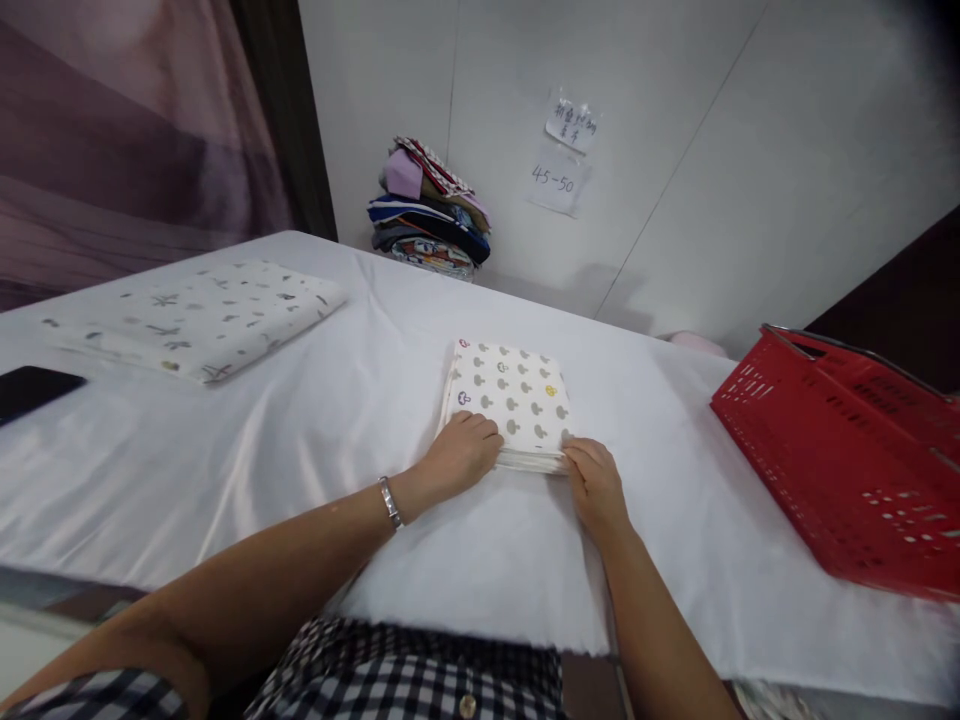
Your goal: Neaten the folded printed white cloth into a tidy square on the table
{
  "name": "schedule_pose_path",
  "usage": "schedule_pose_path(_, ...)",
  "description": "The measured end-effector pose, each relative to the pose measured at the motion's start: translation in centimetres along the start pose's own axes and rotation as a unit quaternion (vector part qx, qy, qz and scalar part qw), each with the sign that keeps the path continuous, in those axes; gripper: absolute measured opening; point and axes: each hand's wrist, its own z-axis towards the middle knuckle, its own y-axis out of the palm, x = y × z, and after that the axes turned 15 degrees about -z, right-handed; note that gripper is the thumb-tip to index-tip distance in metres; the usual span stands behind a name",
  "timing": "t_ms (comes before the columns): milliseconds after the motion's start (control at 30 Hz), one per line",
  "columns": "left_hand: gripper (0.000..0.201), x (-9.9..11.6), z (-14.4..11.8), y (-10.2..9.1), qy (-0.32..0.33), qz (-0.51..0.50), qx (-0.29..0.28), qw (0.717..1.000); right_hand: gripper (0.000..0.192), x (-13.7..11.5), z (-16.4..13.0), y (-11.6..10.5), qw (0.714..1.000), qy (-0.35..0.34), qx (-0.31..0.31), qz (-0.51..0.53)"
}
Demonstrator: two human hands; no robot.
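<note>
A folded white cloth (510, 395) printed with small grey mushroom shapes, plus a few purple and yellow ones, lies on the white-covered table in front of me. Its layers show along the near edge. My left hand (463, 450) grips the near left corner, fingers curled on top of it. At the near right corner, my right hand (596, 483) pinches the edge between thumb and fingers. The undersides of both grips are hidden.
A larger folded patterned cloth (225, 310) lies at the left, with a dark phone (34, 390) beside it. Folded fabrics (431, 215) are stacked by the wall behind the table. A red plastic basket (840, 450) stands at the right. Handwritten paper notes (559, 180) hang on the wall.
</note>
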Motion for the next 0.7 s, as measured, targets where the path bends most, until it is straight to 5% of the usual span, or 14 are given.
schedule_pose_path(467,0.016,0.23,-0.42,-0.01,-0.003,-0.01,-0.013,1.0,0.032,-0.36,0.08,-0.4,0.999,-0.024,-0.042,-0.011)
schedule_pose_path(700,0.02,0.76,-0.75,-0.35,0.017,-0.027,-0.015,0.999,0.021,-0.33,0.1,-0.38,0.999,-0.03,-0.027,-0.023)
